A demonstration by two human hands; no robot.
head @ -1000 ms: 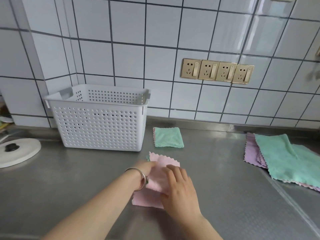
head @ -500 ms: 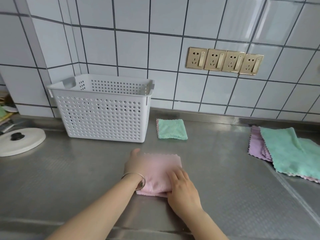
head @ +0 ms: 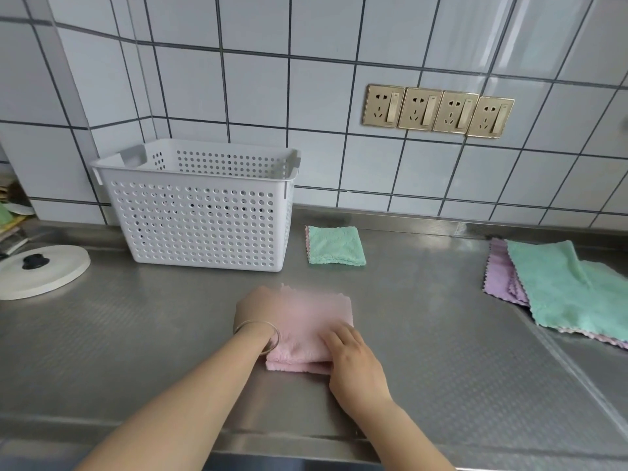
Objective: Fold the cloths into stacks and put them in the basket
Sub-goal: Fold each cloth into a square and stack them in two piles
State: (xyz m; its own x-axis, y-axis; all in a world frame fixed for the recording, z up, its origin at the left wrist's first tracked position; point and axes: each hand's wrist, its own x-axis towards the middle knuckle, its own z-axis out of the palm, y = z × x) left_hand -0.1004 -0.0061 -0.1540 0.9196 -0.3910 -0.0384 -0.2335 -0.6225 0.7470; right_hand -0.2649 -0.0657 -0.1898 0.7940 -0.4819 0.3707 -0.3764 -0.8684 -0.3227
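The left hand [head: 258, 309] is blurred; the unfolded cloths [head: 564, 287] are cut off at the counter's right edge.

Both hands flat on folded pink cloth [head: 311, 326] on steel counter [head: 136, 334]: left hand [head: 256, 309] at its left edge, right hand [head: 353, 362] near corner; white basket [head: 200, 215] behind, folded green cloth [head: 335, 246] beside it.

Bare forearms, no sleeves; thin silver bangle [head: 258, 334] on the left wrist.
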